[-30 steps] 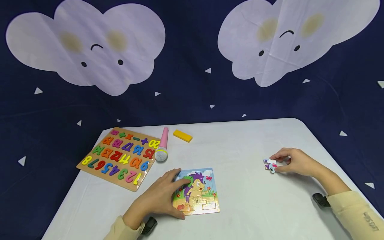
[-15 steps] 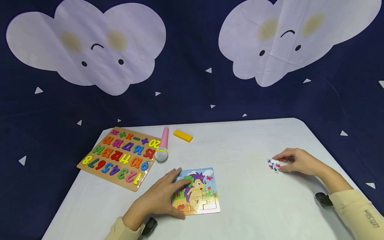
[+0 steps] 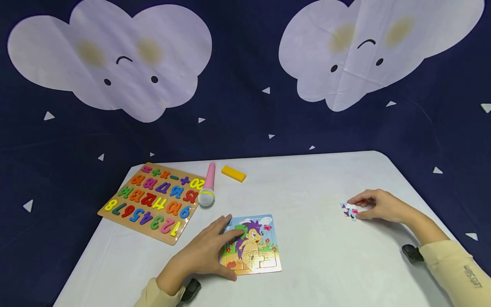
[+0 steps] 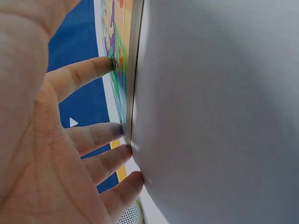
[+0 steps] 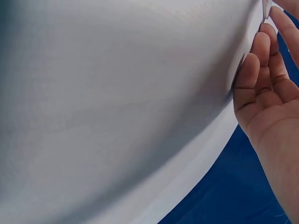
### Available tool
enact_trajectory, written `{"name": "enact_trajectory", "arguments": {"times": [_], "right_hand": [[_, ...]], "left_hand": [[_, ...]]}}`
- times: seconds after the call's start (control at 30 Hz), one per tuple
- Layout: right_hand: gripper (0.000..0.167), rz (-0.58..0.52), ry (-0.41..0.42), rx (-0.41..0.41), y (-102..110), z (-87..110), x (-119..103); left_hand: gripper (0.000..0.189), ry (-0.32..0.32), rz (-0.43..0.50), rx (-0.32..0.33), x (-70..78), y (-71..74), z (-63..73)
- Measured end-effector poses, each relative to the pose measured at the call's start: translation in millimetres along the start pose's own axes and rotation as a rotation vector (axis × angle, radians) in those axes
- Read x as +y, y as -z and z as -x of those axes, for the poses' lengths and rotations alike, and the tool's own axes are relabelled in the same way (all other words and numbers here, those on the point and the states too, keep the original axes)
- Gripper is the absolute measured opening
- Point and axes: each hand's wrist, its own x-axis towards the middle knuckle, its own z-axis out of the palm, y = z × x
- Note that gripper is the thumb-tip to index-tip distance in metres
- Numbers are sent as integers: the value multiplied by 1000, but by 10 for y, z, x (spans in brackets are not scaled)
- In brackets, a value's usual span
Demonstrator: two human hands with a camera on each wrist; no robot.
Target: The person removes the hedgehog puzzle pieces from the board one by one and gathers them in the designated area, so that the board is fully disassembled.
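Observation:
In the head view my left hand [image 3: 205, 247] rests on the left side of a square jigsaw puzzle [image 3: 251, 251] with a purple-haired hedgehog picture. Its thumb lies near the bottom edge, and the index finger reaches over the picture. The left wrist view shows these fingers spread, their tips at the edge and face of the puzzle [image 4: 122, 44]. Farther right, my right hand [image 3: 385, 207] pinches a small white puzzle piece [image 3: 348, 212] with purple, blue and pink print, close over the white table. In the right wrist view the right hand [image 5: 268, 88] mostly hides that piece.
At the back left lies a wooden number board [image 3: 153, 200] with colourful raised numerals. A pink toy microphone [image 3: 209, 183] lies against its right edge, and a yellow block [image 3: 233, 173] sits beside that. Behind the white table [image 3: 307, 179] hangs a dark blue cloth [image 3: 245, 128] with clouds.
My right hand has shifted slightly to the right together with the puzzle piece, which has turned a little. The left hand and the hedgehog puzzle have stayed in place.

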Motion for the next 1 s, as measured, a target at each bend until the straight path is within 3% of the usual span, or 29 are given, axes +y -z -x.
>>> {"name": "enact_trajectory", "arguments": {"times": [0.23, 0.4, 0.57, 0.73, 1.0], "right_hand": [[47, -40, 2, -24, 11, -11, -23], [44, -15, -26, -13, 38, -57, -183], [36, 11, 21, 7, -36, -158, -498], [35, -3, 56, -12, -210, -277, -888], [33, -18, 111, -47, -633, -436, -1437]], "left_hand": [[107, -12, -10, 11, 1, -10, 17], [98, -14, -9, 22, 7, -4, 46], [81, 8, -19, 76, 2, -9, 79], [87, 72, -3, 114, -1, -42, 113], [90, 102, 28, 83, 37, -70, 134]]}}
